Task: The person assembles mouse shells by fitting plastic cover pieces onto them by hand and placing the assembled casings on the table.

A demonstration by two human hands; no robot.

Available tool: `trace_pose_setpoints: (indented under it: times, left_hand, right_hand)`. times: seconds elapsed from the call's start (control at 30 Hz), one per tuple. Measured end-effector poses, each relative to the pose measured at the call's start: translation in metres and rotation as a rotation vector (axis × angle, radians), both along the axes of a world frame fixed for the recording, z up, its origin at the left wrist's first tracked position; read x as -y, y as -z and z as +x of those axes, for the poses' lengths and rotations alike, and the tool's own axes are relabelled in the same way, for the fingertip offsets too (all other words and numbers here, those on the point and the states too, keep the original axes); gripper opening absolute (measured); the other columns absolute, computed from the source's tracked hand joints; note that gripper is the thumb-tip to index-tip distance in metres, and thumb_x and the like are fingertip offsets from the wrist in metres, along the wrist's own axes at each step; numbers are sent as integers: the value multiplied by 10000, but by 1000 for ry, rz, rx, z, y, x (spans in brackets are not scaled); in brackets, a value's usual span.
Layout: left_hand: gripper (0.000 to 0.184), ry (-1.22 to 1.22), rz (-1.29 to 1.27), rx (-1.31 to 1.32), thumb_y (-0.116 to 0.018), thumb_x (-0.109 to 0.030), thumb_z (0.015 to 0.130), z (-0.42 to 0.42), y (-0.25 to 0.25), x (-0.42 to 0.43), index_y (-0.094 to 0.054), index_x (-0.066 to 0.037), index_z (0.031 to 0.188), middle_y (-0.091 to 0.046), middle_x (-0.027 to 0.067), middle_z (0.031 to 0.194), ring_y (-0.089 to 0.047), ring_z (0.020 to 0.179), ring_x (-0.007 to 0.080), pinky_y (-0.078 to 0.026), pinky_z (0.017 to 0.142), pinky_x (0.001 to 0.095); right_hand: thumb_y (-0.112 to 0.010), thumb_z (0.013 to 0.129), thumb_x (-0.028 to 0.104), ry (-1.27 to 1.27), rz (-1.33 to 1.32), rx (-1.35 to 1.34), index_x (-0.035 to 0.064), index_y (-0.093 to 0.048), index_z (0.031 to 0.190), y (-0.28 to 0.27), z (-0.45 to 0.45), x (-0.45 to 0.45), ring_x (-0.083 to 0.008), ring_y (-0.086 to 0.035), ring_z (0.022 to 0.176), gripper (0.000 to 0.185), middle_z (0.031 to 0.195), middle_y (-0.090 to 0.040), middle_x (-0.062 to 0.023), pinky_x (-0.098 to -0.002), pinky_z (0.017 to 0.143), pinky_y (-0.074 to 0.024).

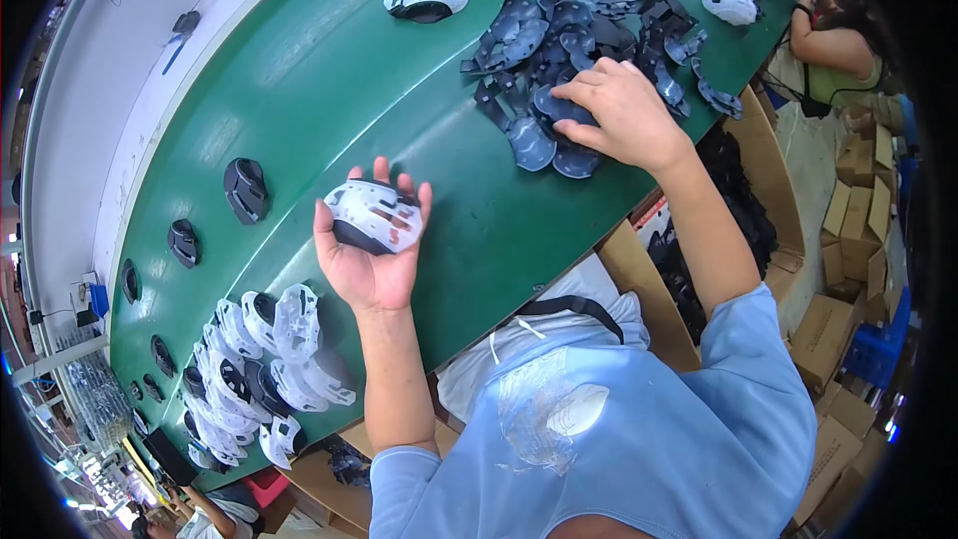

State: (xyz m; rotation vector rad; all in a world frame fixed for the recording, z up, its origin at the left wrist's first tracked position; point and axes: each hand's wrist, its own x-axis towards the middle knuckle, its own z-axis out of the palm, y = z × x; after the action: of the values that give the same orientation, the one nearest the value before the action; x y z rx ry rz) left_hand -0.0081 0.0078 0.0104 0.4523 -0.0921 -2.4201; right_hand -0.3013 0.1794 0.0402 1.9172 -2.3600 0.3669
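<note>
On my upturned left hand rests a white computer-mouse shell with cut-out slots and a black lower part. The fingers curl up around its edges. My right hand reaches over a heap of black curved plastic parts. Its thumb and index finger are apart, with their tips at a dark rounded shell piece near the heap's front; whether they grip a piece cannot be made out.
White mouse shells lie clustered on the green table at lower left. Black mouse shells form a line along the far side. Another white-and-black shell lies at the back. Cardboard boxes stand at right, near a co-worker.
</note>
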Motion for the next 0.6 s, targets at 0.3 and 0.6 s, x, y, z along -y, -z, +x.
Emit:
trace_pose_setpoints:
  times: [0.3,0.6]
  left_hand:
    - [648,88,-437,325,-519,-455,1001,-11,11,-2,-432,-44,1495,-568,202,1394,-652,1054,345,-531,946,531]
    - [906,25,-580,419,-331,-748,990,-16,26,-5,-413,1,1493,-602,181,1333,-667,1015,293,-555,902,444]
  right_hand:
    - [-754,819,337,-49,130,-46,79,-757,991,-4,-3,15,-289,-651,899,309,873,-725,-96,-412,864,-482]
    - [-556,997,217,64,-384,489,-58,-655,1099,-42,-13,35,-229,-687,855,310,901,-723,-140,-376,806,-523]
